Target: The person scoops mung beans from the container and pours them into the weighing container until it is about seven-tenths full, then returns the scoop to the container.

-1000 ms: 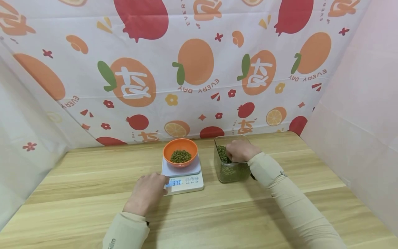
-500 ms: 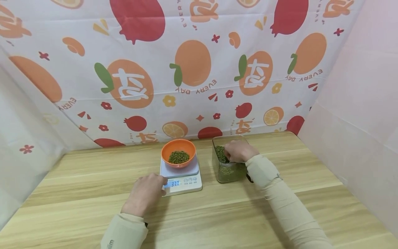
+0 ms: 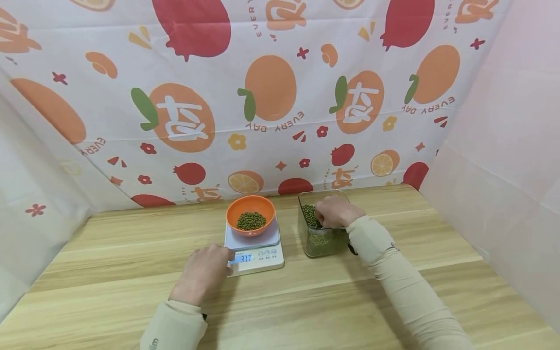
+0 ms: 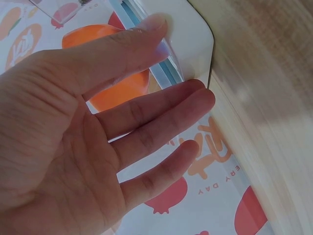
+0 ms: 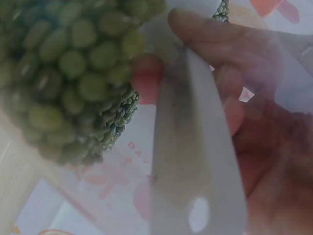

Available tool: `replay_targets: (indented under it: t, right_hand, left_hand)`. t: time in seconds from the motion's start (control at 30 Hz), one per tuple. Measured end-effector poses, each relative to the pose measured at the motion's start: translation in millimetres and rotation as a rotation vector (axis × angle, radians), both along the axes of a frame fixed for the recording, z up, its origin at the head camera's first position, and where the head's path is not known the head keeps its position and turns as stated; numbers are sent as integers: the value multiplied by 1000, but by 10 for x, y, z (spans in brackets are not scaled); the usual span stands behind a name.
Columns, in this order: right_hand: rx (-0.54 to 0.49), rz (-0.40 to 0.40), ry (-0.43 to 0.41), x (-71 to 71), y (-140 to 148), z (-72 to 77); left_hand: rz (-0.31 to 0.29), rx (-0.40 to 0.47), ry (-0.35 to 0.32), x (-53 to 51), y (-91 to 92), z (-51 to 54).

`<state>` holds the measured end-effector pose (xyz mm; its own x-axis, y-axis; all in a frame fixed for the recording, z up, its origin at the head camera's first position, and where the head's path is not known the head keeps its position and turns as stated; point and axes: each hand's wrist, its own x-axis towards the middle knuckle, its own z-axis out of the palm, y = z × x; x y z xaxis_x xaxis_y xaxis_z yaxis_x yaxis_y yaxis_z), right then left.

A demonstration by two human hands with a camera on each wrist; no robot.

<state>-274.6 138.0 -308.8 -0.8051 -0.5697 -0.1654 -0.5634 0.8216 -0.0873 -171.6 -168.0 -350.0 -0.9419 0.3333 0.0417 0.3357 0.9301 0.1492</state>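
Observation:
An orange bowl (image 3: 251,204) with mung beans (image 3: 251,221) in its bottom stands on a white digital kitchen scale (image 3: 267,262) with a lit display. Beside the scale's front left corner is my left hand (image 3: 204,270), its fingers loosely extended in the left wrist view, thumb at the scale's edge. To the right, a clear square container (image 3: 316,250) holds more mung beans (image 3: 309,218). Into its top reaches my right hand (image 3: 338,212), bent down at the beans. The right wrist view shows curled fingers (image 5: 230,93) through the container wall; whether beans lie between the fingertips is unclear.
Everything stands on a wood-grain table (image 3: 297,311). A fruit-printed cloth (image 3: 271,146) hangs directly behind the bowl and container, and a pale plain sheet (image 3: 494,194) closes off the right side.
The head view has shifted slightly. Both hands stay in about the same places, the right one at the beans in the container.

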Motion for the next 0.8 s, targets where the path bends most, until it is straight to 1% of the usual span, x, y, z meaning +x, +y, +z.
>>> replay_targets:
  t: [0.23,0.47,0.57,0.73,0.8]
  right_hand:
    - [-24,45,46,10,37,7]
    - [-23,87,111,17,59,32]
    - [-47,72,92,22,67,52]
    - [-93,15,40,30,73,97]
    - [-99,10,33,29,69,105]
  left_hand:
    - [-6,18,11,1,-9,-9]
    - [-10,18,22,2,-12,-5]
    - [-9,19,21,2,-14,-1]
    - [-7,23,18,3,-24,-11]
    - [-5,24,15,4,-27,-16]
